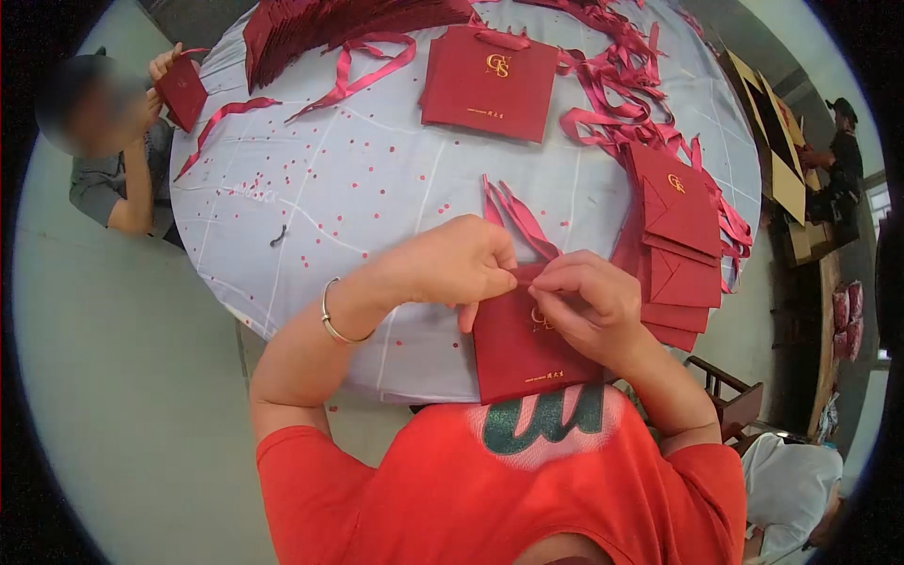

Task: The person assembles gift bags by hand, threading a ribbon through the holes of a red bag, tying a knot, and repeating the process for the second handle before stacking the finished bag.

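In front of my chest, a red paper gift bag (513,363) with gold lettering lies at the table's near edge. Both hands meet at its top edge. My left hand (461,264), with a bangle at the wrist, is closed in a pinch on a short stretch of red ribbon there. My right hand (593,301) pinches the same spot from the other side, partly covering the gold logo. Beyond the hands, loose lengths of satin ribbon (523,221) stretch over the tablecloth. Exactly how the ribbon passes through the bag is hidden by my fingers.
Right of my hands are stacked red bags (683,273); more bags (490,85) lie ahead. A ribbon heap (612,94) and a long bag row (348,24) fill the far side. Red dots speckle the tablecloth (377,179). A person (122,179) at left holds a small bag.
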`<state>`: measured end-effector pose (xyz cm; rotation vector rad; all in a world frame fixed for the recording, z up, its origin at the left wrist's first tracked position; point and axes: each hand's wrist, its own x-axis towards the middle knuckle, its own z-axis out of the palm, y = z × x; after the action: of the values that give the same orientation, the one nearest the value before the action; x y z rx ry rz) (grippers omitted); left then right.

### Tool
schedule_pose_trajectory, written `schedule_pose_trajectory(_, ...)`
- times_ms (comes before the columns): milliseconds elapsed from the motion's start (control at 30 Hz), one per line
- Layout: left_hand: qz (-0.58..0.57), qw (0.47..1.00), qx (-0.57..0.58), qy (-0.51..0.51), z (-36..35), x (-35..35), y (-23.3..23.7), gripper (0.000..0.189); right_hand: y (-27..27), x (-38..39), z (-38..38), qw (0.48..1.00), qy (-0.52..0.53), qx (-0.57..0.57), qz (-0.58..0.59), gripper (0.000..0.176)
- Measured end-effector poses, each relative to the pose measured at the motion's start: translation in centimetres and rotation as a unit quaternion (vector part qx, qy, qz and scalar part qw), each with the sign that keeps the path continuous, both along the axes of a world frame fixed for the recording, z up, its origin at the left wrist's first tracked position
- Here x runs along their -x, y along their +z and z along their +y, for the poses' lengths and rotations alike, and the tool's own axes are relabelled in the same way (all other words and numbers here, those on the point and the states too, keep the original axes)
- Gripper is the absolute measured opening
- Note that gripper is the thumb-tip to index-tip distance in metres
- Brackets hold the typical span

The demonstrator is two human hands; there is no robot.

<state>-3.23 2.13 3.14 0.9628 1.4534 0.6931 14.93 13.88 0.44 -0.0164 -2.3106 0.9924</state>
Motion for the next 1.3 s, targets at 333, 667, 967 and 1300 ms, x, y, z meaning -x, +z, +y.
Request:
schedule_pose_trajectory(333, 0.015, 1.000, 0.014, 0.016, 0.1, -0.2, 0.0, 0.012, -0.2, 0.5, -0.2, 0.996, 0.040, -0.064, 0.038, 0.021)
schedule_pose_trajectory(667, 0.013, 1.000, 0.023, 0.007, 0.0, -0.2, 0.7, 0.013, 0.3, 0.8, -1.0, 0.981, 0.014, -0.194, 0.019, 0.016)
schedule_pose_trajectory(967, 0.029, 1.000, -0.004, 0.008, -0.1, -0.3, -0.2, 0.013, 1.6, 1.6, -2.4, 0.956, -0.008, -0.282, -0.083, 0.007)
schedule_pose_trajectory(1300, 0.034, 0.999, -0.024, -0.004, -0.3, -1.0, 1.0, 0.017, 3.9, 2.7, 3.1, 0.922, 0.147, 0.180, -0.310, 0.014)
